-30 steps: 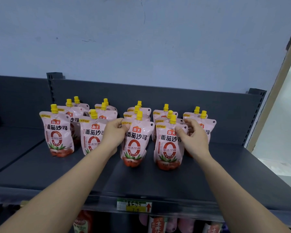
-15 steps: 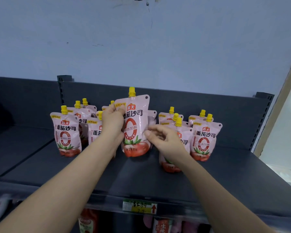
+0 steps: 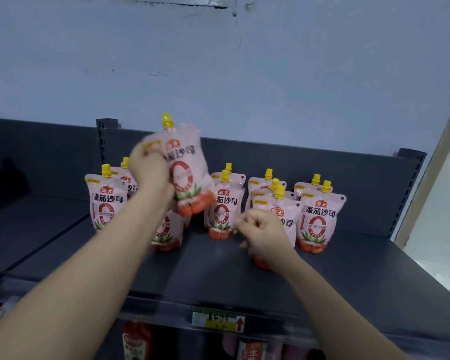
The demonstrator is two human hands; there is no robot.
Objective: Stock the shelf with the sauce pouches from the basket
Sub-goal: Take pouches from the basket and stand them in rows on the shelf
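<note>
My left hand [image 3: 148, 168] grips a pink sauce pouch with a yellow cap [image 3: 183, 167] by its upper left corner and holds it tilted in the air above the rows; it is blurred. Several more pink pouches stand upright on the dark grey shelf [image 3: 218, 271], among them one at the far left [image 3: 106, 202], one in the middle [image 3: 223, 207] and one at the far right [image 3: 318, 219]. My right hand [image 3: 264, 229] is curled into a fist, holding nothing, low in front of a pouch [image 3: 283, 216] that it partly hides. The basket is out of sight.
The shelf has a dark back panel [image 3: 322, 167] with slotted uprights at left and right. A yellow price tag [image 3: 218, 320] with a red arrow sits on the front edge. More red and pink packs [image 3: 137, 342] show on the level below. A pale wall rises behind.
My left hand lifted one pouch out of the front row, raised it higher and tilted it. My right hand left the right-hand pouches, moved toward the middle and closed into a fist.
</note>
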